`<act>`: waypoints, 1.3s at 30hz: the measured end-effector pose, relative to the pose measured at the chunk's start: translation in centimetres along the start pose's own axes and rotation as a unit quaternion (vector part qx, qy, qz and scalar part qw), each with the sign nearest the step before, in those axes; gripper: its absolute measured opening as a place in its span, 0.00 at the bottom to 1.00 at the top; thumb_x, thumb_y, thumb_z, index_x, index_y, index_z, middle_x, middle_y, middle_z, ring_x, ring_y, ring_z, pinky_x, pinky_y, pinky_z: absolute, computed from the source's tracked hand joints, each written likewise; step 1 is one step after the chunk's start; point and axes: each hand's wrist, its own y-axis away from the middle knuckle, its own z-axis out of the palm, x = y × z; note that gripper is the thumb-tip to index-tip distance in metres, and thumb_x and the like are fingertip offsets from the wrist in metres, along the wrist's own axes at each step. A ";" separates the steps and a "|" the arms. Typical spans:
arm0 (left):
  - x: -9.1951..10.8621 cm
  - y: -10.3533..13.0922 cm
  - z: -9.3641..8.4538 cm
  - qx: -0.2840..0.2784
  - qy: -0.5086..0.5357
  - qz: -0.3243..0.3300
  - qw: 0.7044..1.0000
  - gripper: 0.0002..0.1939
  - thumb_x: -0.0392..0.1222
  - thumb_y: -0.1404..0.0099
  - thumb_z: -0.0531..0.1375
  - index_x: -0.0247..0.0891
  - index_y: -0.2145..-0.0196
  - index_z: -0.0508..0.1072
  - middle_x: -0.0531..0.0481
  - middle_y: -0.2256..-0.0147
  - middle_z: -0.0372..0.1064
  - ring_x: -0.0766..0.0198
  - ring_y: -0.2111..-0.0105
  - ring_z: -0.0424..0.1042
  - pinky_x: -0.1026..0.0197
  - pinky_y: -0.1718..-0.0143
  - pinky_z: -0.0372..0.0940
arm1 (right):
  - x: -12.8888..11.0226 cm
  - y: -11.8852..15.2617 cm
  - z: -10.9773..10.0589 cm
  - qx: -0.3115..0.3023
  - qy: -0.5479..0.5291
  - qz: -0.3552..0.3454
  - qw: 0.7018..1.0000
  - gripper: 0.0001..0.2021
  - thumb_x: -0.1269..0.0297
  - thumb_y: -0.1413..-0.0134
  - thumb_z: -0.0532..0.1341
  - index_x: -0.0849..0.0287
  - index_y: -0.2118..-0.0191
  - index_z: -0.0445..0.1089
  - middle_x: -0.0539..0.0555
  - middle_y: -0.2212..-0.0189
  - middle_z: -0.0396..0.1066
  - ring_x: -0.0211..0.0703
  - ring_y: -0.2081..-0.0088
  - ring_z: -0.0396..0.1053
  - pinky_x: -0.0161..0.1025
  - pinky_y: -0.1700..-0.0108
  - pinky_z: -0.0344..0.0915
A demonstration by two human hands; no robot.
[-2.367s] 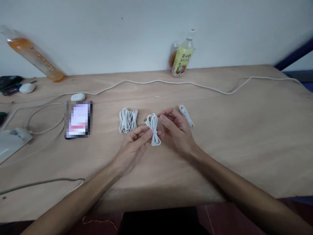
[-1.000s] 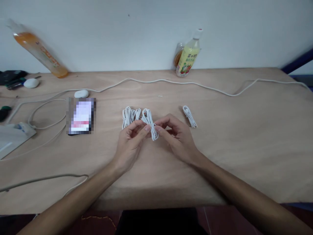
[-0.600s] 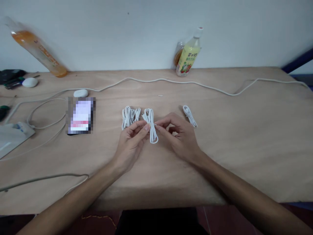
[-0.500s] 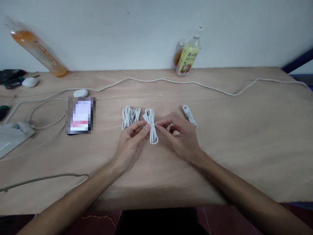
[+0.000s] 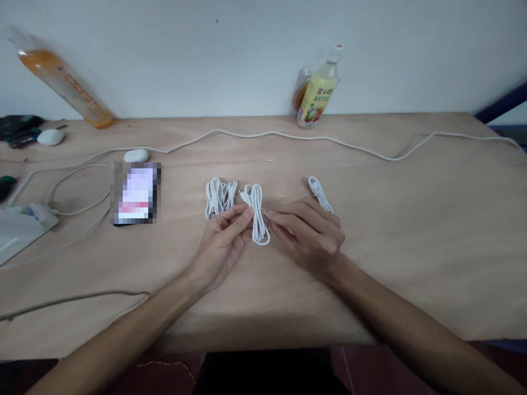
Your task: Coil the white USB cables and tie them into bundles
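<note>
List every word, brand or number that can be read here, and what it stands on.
Yellow bottle: "奶" ends the large line; the characters before it are unclear, and the smaller line below is too blurred.
Orange bottle: orange lettering, too blurred to read.
Phone: pixelated, nothing readable.
Held cable: no text visible.

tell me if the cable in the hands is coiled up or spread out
Coiled up: the white cable is gathered in narrow, bunched loops, pinched by the left hand, with the right hand at its other side.
</note>
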 end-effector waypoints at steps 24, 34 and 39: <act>0.4 0.0 0.2 0.002 0.085 -0.029 0.996 0.03 0.32 0.33 0.74 0.34 0.61 0.85 0.45 0.60 0.85 0.61 0.61 0.84 0.60 0.55 0.80 | -0.8 -0.6 0.5 -0.007 -0.192 0.222 0.956 0.02 0.68 0.33 0.66 0.54 0.60 0.76 0.49 0.66 0.78 0.38 0.68 0.73 0.34 0.74 0.66; 0.3 -0.1 0.1 -0.010 0.081 -0.032 0.996 0.05 0.33 0.34 0.74 0.35 0.60 0.84 0.45 0.61 0.84 0.57 0.59 0.84 0.56 0.54 0.79 | -0.5 -0.6 1.0 -0.032 -0.328 0.336 0.882 0.04 0.62 0.37 0.70 0.53 0.64 0.78 0.48 0.68 0.79 0.40 0.67 0.74 0.37 0.69 0.69; 0.4 -0.1 0.0 -0.019 0.073 -0.036 0.997 0.02 0.32 0.30 0.70 0.34 0.60 0.82 0.45 0.63 0.82 0.57 0.61 0.83 0.54 0.54 0.79 | -0.4 -0.9 0.7 -0.052 -0.320 0.348 0.880 0.05 0.61 0.37 0.70 0.54 0.64 0.79 0.49 0.68 0.78 0.39 0.67 0.73 0.37 0.68 0.68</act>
